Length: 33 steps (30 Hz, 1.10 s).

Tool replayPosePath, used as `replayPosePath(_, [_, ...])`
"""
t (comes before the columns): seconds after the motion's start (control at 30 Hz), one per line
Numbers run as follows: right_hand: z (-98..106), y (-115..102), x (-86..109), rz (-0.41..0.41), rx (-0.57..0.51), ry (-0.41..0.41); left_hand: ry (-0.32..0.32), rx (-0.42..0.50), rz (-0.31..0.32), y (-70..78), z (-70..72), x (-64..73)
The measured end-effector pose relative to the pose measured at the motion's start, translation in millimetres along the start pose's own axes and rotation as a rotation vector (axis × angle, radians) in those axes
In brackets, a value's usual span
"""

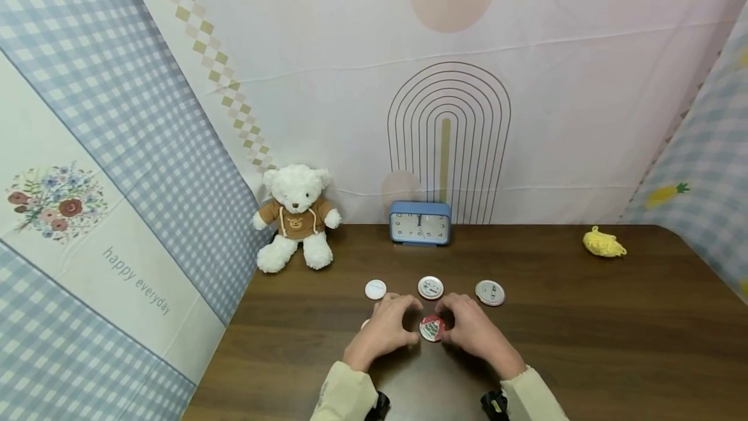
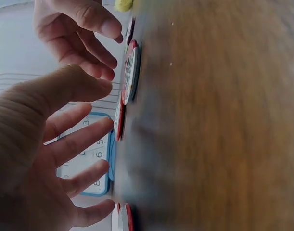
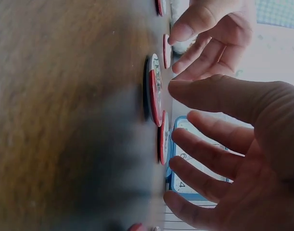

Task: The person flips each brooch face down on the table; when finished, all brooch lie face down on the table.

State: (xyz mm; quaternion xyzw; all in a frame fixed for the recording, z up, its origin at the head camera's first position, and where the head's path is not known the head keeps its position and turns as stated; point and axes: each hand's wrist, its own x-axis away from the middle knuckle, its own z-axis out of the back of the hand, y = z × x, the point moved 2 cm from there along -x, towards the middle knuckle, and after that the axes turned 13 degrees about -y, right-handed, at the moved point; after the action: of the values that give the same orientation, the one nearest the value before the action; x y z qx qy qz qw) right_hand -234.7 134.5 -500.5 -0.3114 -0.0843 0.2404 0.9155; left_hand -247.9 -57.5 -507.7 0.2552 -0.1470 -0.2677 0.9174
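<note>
A round red-and-white button badge (image 1: 432, 328) with a green tree picture lies flat on the brown table (image 1: 584, 343), between both hands. My left hand (image 1: 388, 325) hovers at its left, thumb and fingers spread apart. On the other side my right hand (image 1: 474, 325) mirrors it, its thumb close to the badge's edge; contact cannot be told. In the wrist views the fingers of both hands are loosely bent around nothing. Behind them lie a white badge (image 1: 375, 289) and two badges showing their pin backs, one central (image 1: 430, 287), one right (image 1: 489, 292). Another pale badge (image 1: 365, 323) is mostly hidden by my left hand.
At the table's back stand a white teddy bear (image 1: 296, 219) in a brown hoodie and a blue clock (image 1: 420, 223). A yellow yarn bundle (image 1: 604, 243) lies at the back right. A patterned cloth (image 1: 327, 115) hangs behind the table, checked cloth at the sides.
</note>
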Motion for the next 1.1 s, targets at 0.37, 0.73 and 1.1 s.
replayPosePath(0.37, [3.0,-1.4,-2.9,0.046,0.077,-0.042,0.003,-0.066,-0.062,2.1,-1.5,-5.1])
replayPosePath(0.73, [2.8,0.4,-5.0,0.072,0.072,-0.091,-0.029,-0.139,-0.087,8.1,-2.1,-5.0])
replayPosePath(1.1, [-3.7,2.3,-4.8,0.078,0.079,-0.117,-0.068,-0.206,-0.094,10.6,-5.2,-6.8])
